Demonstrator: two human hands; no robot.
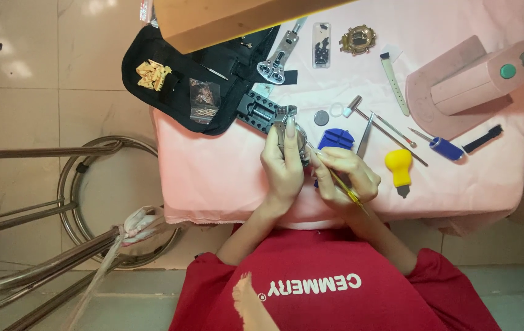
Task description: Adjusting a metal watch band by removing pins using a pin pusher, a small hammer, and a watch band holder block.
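At frame centre I'm gripping the watch (295, 138) in my left hand (283, 165), fingers closed round it. My right hand (344, 175) is pinching a thin tool (335, 179), its tip at the case edge. I'm prying, I judge; next needs steady, gentle pressure. A blue holder (336, 138) lies just beyond on the pink table (213, 171).

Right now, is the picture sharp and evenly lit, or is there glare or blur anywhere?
Head view: soft even light on the pink cloth; bright glare patches on the floor tiles; left hand and right hand fairly sharp; the small metal part between them is too small to see clearly.
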